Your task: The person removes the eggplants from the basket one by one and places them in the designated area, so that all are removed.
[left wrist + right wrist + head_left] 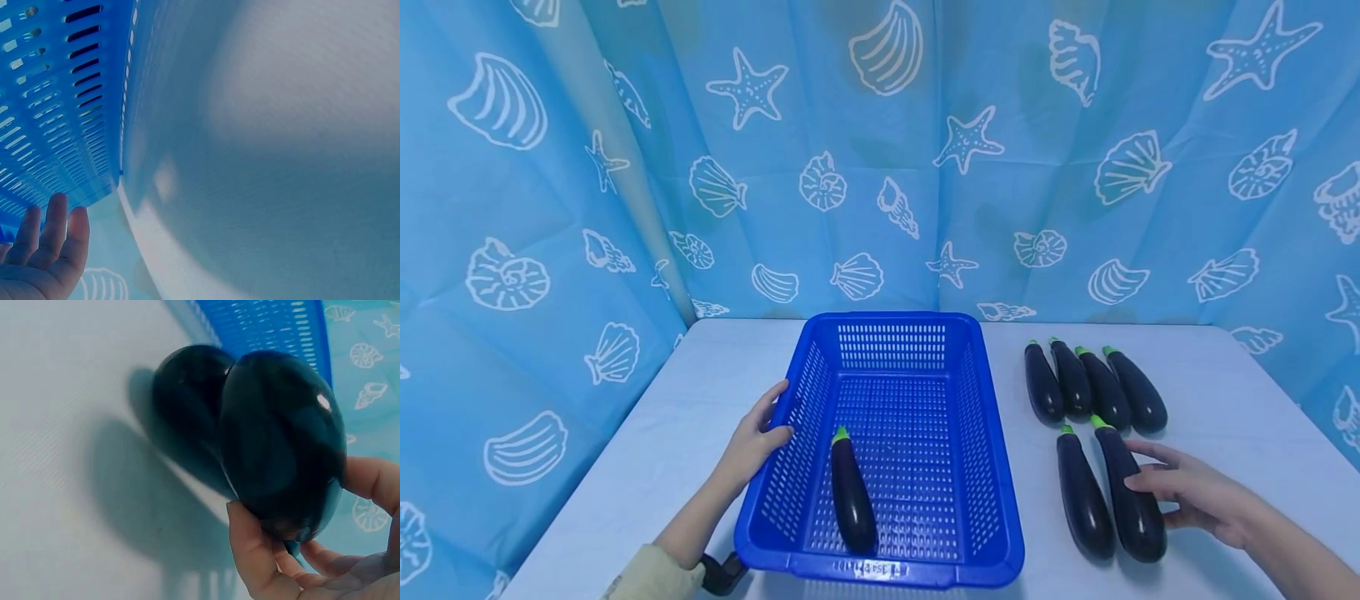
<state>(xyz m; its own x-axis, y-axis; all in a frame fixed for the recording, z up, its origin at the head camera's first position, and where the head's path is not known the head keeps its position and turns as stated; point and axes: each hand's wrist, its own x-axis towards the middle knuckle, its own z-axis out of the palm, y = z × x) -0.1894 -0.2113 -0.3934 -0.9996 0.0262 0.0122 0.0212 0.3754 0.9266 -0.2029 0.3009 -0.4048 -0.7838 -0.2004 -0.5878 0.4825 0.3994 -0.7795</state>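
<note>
A blue plastic basket (891, 575) stands in the middle, with one dark eggplant (853, 500) lying inside it. On the basket's left rim, my left hand (752, 442) holds on with thumb and index finger at the edge; other fingers (55, 234) lie outside the slotted wall. My right hand (1195, 492) grips an eggplant (1131, 500) from its right side, thumb across the top. The right wrist view shows the held eggplant (284, 444) by its rounded end, overlapping a neighbouring eggplant (187, 394). That neighbour (1084, 500) lies just left of it on the table.
Several more eggplants (1105, 387) lie in a row behind the right hand, green stems pointing away. A white cloth covers the table (722, 358). Blue curtains (880, 167) with shell prints hang behind and at the sides. A black object (724, 573) sits by the left wrist.
</note>
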